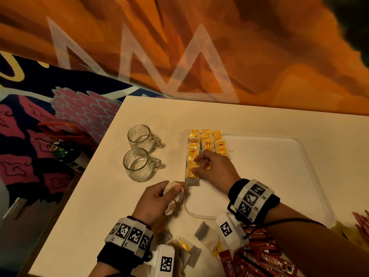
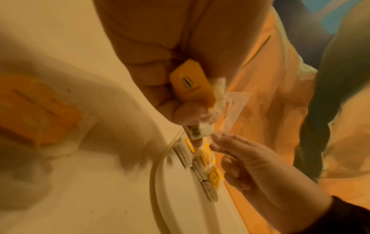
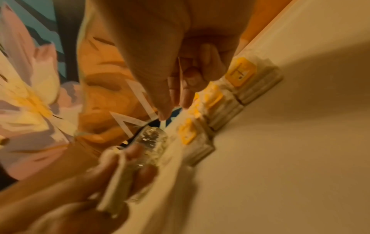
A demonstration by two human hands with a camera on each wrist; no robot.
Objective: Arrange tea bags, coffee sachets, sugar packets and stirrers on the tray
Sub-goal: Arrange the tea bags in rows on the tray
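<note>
A white tray lies on the table, with three columns of yellow-tagged tea bags at its left end. My right hand is at the near end of the left column. Its thumb and index finger pinch the last tea bag there, and the other fingers are curled. My left hand hovers just outside the tray's left rim and grips a small bunch of tea bags. The left wrist view shows one yellow tag of that bunch. The right wrist view shows the right fingertips over the row.
Two empty glass mugs stand left of the tray. Loose tea bags and red coffee sachets lie at the table's near edge. Thin red sticks show at the right edge. The table's left edge drops to a patterned carpet.
</note>
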